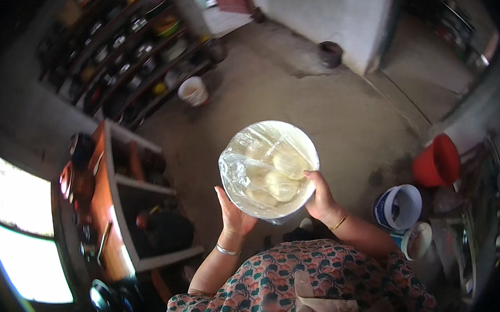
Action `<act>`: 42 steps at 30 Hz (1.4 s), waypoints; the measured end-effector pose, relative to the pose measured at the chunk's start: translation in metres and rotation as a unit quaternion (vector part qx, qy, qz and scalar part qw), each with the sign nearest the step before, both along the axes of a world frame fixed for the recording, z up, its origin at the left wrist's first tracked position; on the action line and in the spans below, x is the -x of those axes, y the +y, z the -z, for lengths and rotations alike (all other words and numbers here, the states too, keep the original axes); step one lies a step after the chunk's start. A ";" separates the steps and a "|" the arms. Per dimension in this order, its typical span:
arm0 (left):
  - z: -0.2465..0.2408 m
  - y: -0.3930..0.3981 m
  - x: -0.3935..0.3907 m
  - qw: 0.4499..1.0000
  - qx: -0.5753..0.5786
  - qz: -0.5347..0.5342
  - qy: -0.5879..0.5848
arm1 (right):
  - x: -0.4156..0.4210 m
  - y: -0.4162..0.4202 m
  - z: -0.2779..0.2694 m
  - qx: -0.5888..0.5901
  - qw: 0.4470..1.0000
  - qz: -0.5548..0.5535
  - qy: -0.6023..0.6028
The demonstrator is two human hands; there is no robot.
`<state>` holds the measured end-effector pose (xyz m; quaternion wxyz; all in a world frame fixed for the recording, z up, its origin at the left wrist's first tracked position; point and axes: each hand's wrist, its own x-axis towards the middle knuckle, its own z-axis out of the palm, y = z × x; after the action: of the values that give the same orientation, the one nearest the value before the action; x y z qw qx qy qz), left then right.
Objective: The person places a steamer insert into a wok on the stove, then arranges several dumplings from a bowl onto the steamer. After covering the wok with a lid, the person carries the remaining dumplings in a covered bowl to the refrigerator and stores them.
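Note:
A round white bowl is held up in front of my body. Clear plastic film lies over it, and several pale, rounded dough-like pieces show through. My left hand supports the lower left side, with its thumb up along the outer wall and its other fingers hidden beneath. On the right, my right hand grips the rim, its thumb pressing on the film at the edge. What the pieces are exactly, I cannot tell.
To the left stands a wooden-topped cabinet by a bright window. Shelves of metal pots line the upper left, near a white bucket. At the right are a red bucket and two white-and-blue buckets. A dark pot sits by the wall corner.

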<state>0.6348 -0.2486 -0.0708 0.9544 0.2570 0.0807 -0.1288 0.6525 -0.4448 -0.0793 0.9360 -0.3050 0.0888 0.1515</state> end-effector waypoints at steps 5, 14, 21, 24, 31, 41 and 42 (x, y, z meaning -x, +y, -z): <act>0.015 -0.098 -0.087 0.996 0.038 0.075 0.034 | -0.048 -0.083 -0.005 -0.005 0.999 0.053 -0.006; 0.094 -0.214 -0.235 0.953 -0.095 0.279 0.064 | -0.165 -0.199 0.036 -0.065 0.973 0.220 0.011; 0.044 -0.311 -0.394 0.877 -0.041 0.475 -0.060 | -0.294 -0.320 0.029 -0.011 0.932 0.359 -0.038; 0.029 -0.393 -0.457 0.859 -0.079 0.497 -0.088 | -0.340 -0.373 0.012 0.044 0.911 0.409 -0.030; 0.046 -0.566 -0.563 0.836 -0.107 0.539 -0.011 | -0.392 -0.499 0.059 0.119 0.901 0.418 -0.011; 0.032 -0.819 -0.669 0.811 -0.097 0.575 -0.035 | -0.475 -0.767 0.019 -0.080 0.869 0.462 -0.156; 0.027 -0.843 -0.676 0.803 -0.092 0.589 -0.008 | -0.481 -0.789 0.025 0.091 0.857 0.484 -0.155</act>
<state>1.3104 -1.0916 -0.0979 0.6678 0.3426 -0.0825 -0.6556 1.1337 -1.2336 -0.1038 0.8611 -0.3271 0.0918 -0.3783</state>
